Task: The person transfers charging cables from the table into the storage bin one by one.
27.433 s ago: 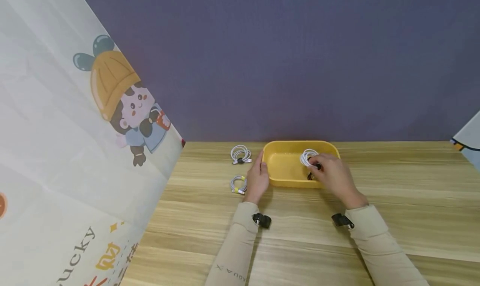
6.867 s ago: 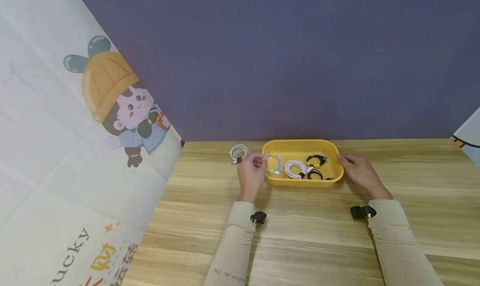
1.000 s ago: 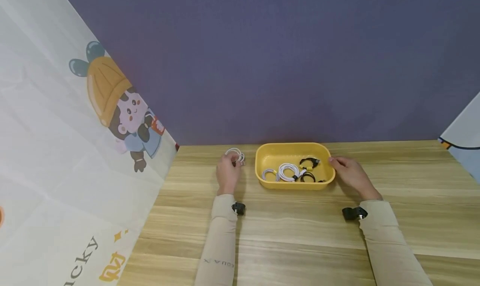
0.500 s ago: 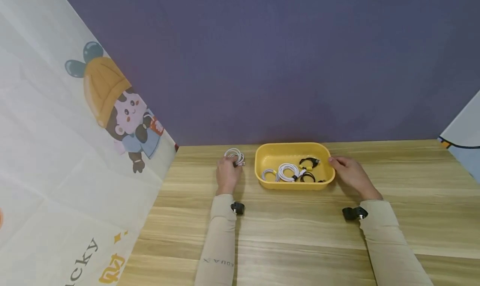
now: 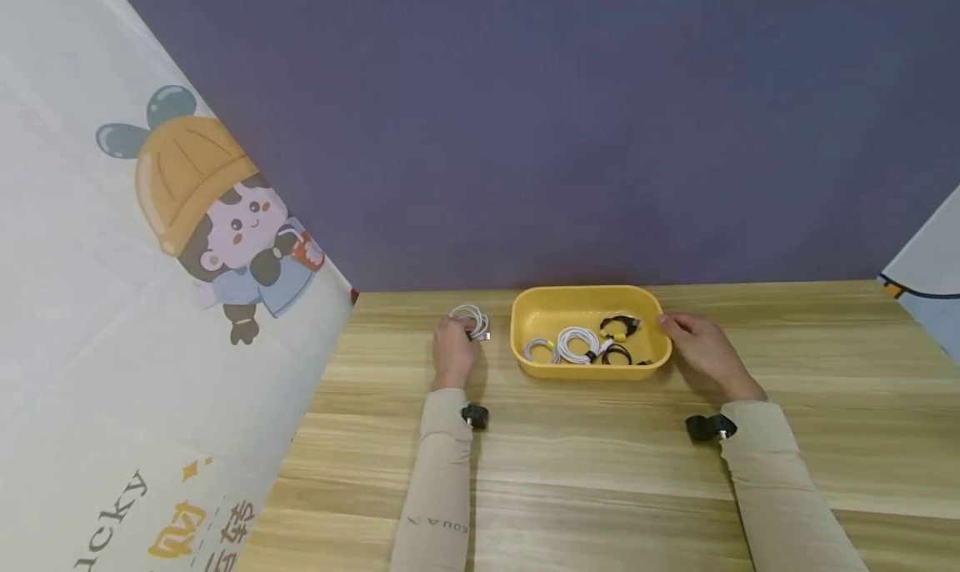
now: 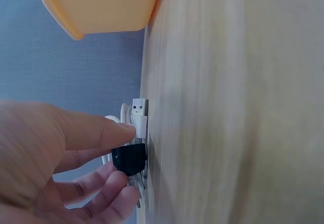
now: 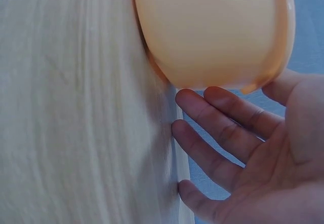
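Observation:
My left hand (image 5: 454, 353) pinches a coiled white USB cable (image 5: 482, 320) left of the yellow storage box (image 5: 588, 373). In the left wrist view a fingertip lies on its white USB plug (image 6: 139, 125), and other fingertips meet the black strap (image 6: 129, 159) round the coil. At the box's right end my right hand (image 5: 705, 348) grips the rim, thumb over it and fingertips against the outer wall. Inside lie a grey cable coil (image 5: 530, 344), a white coil (image 5: 562, 344), a black cable with a yellow tie (image 5: 612, 337) and a thin black coil (image 5: 607, 353).
The wooden table (image 5: 592, 472) runs back to a dark blue-grey panel (image 5: 555, 138), with the box close in front of it. A white printed sheet (image 5: 67, 322) borders the table on the left. Another printed sheet (image 5: 933, 263) shows at the right edge.
The grey cable, earlier on the table, is now in the box; my left hand has left it for the white USB cable. That coil has just shifted slightly towards me. The right hand stays put.

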Motion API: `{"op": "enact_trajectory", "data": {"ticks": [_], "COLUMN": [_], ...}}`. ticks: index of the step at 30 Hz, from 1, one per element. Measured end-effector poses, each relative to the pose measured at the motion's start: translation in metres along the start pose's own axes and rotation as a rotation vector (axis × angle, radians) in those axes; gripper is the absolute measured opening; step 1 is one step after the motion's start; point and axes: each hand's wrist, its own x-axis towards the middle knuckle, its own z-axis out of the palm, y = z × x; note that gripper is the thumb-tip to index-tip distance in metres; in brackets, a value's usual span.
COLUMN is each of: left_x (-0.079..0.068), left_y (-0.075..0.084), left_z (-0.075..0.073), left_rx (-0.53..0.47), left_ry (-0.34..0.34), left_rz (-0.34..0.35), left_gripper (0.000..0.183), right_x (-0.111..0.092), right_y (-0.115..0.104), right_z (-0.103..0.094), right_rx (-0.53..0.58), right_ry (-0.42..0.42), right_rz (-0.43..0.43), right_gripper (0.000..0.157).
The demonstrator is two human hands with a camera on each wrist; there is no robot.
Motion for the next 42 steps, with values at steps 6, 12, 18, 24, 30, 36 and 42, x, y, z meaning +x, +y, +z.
{"op": "enact_trajectory", "data": {"ticks": [6, 12, 18, 24, 30, 36, 42], "left_x": [-0.0023, -0.004, -0.0044, -0.004, -0.0032, -0.0025, -0.0012], "left_y": [0.0007, 0.0005, 0.0, -0.0004, -0.0018, -0.003, -0.0053], "left_z": [-0.0012, -0.0023, -0.0023, -0.0029, -0.0013, -0.0002, 0.0013], "left_rx": [-0.019, 0.01, 0.016, 0.003, -0.006, -0.008, -0.009], "left_ry": [-0.01, 0.002, 0.007, -0.024, -0.039, -0.03, -0.024], "left_rz": [0.004, 0.018, 0.028, 0.0, -0.032, -0.015, 0.005], "left_gripper": [0.033, 0.026, 0.022, 0.021, 0.019, 0.016, 0.015], "right_x": [-0.0014, -0.0036, -0.0041, -0.0035, -0.0016, 0.0003, 0.0008], "right_y": [-0.0009, -0.0027, -0.0036, -0.0031, -0.0014, 0.0003, -0.0007], "right_z": [-0.0001, -0.0001, -0.0004, -0.0012, -0.0009, -0.0011, -0.0004], "right_rx": [0.0, 0.019, 0.024, 0.013, 0.003, -0.01, -0.01], "right_ry": [-0.002, -0.003, -0.005, -0.01, -0.009, -0.009, -0.005], "right_rz": [0.012, 0.009, 0.009, 0.012, 0.01, 0.006, 0.01], "right_gripper": [0.078, 0.077, 0.077, 0.077, 0.076, 0.075, 0.074]}}
